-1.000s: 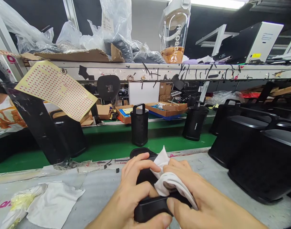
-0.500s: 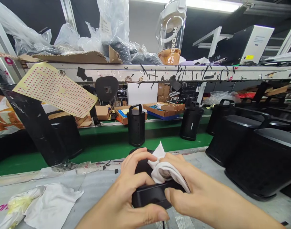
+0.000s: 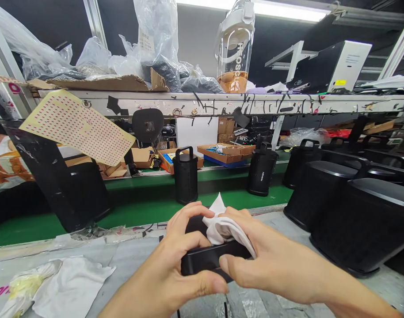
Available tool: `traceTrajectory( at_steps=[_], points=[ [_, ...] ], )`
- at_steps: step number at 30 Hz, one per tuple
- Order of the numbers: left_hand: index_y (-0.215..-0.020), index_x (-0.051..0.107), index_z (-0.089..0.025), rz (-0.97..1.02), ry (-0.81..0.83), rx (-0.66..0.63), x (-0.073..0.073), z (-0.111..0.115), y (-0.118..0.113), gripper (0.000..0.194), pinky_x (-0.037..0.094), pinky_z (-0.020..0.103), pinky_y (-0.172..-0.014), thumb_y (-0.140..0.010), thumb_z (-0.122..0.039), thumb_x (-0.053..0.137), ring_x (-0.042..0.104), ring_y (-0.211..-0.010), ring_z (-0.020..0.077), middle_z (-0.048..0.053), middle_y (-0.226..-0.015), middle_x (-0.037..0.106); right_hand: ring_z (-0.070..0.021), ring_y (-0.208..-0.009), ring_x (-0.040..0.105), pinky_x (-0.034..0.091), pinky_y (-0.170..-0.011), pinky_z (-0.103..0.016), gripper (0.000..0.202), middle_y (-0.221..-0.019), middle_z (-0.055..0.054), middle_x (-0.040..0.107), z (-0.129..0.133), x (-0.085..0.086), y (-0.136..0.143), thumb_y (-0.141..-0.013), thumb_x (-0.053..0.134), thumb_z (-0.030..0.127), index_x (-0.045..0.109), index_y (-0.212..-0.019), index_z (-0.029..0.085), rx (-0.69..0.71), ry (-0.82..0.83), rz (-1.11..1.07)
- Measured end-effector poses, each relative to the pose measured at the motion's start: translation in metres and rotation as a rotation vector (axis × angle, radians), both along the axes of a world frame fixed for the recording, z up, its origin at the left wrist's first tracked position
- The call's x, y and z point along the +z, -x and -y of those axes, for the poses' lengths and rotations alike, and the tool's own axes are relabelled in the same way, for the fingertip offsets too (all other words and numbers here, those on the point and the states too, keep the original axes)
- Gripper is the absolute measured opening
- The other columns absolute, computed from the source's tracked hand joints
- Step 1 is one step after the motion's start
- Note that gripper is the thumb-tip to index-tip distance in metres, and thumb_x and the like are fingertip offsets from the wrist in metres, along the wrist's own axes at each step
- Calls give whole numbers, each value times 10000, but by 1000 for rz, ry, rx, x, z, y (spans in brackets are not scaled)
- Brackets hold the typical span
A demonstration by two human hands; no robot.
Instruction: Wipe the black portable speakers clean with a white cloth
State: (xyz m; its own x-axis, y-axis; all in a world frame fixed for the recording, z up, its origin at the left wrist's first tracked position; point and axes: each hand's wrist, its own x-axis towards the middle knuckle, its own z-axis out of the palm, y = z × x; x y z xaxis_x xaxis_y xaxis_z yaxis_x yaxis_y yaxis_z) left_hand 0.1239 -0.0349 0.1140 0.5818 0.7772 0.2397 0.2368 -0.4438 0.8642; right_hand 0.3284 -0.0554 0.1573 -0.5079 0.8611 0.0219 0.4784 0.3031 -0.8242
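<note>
- Left hand (image 3: 171, 252): curled around the left side of a black unit (image 3: 200, 260), thumb at the near side.
- Right hand (image 3: 266, 252): clasping a bunched white cloth (image 3: 218, 232) against the unit, thumb on its near edge.
- Unit: between both hands, over the bench (image 3: 127, 254); cannot tell whether it touches.
- Spare cloth (image 3: 71, 287): on bench, left of left hand.
- Speaker (image 3: 185, 179): upright on green belt (image 3: 149, 190), beyond the hands.

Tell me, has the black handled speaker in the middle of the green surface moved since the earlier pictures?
Yes, a little to the left: the black handled speaker now lines up nearer the left edge of the white panel behind it.
</note>
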Motion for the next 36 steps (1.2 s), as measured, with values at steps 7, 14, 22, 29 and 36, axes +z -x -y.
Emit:
traceTrajectory(
  at_steps=[7,14,22,29,36],
  points=[
    [-806,679,-264,7,33,-1,2,0,-2,291,339,427,-1117,-752,-541,747,147,-1463,292,18,-1472,353,-175,-836,513,415,-925,-393,148,-855,20,526,1,1,0,-699,551,242,545,-842,203,-44,-27,9],
    [-767,665,-238,-6,17,0,3,1,-4,365,244,494,-1163,-731,-593,741,193,-1437,335,42,-1461,360,-171,-848,514,444,-829,-327,139,-861,20,522,0,-2,-1,-716,559,255,545,-844,204,-41,10,-24],
    [-783,659,-243,-3,14,-7,3,0,-1,356,245,480,-1161,-745,-589,733,195,-1431,323,34,-1459,344,-153,-804,474,371,-912,-359,133,-828,41,496,0,0,-1,-725,564,246,529,-849,212,-1,29,-36],
    [-777,664,-233,0,41,-1,4,1,-5,346,248,509,-1151,-740,-569,740,181,-1429,347,52,-1466,331,-174,-841,487,277,-1014,-416,161,-820,43,506,-1,4,0,-694,519,221,524,-855,216,-11,-13,44],
    [-785,665,-244,7,36,-1,3,0,-6,333,276,571,-1118,-748,-569,728,223,-1403,383,38,-1465,326,-176,-852,479,252,-1020,-395,208,-835,42,509,-1,5,-1,-693,555,244,550,-900,217,-36,31,59]
  ],
)
